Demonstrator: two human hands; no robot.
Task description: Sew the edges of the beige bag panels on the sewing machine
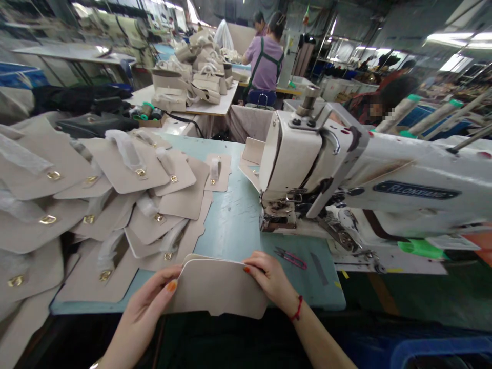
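Note:
Between my hands, at the front edge of the blue-green worktop (230,225), is a beige bag panel (221,287) with rounded corners. A second layer's edge shows just behind its top. My left hand (149,302) pinches the left side, thumb in front. My right hand (269,279), with a red cord on its wrist, grips the upper right corner. Close to the right hand lie small pink-handled thread snips (291,258) and a dark flat strip (319,269). The white sewing machine (295,148) stands beyond, to the right.
Overlapping beige bag pieces (126,164) with wrapped handles and gold clasps cover the left side. Another beige piece (253,154) stands behind the machine head. A blue crate (442,353) is at lower right. A co-worker in purple (265,61) sits farther back.

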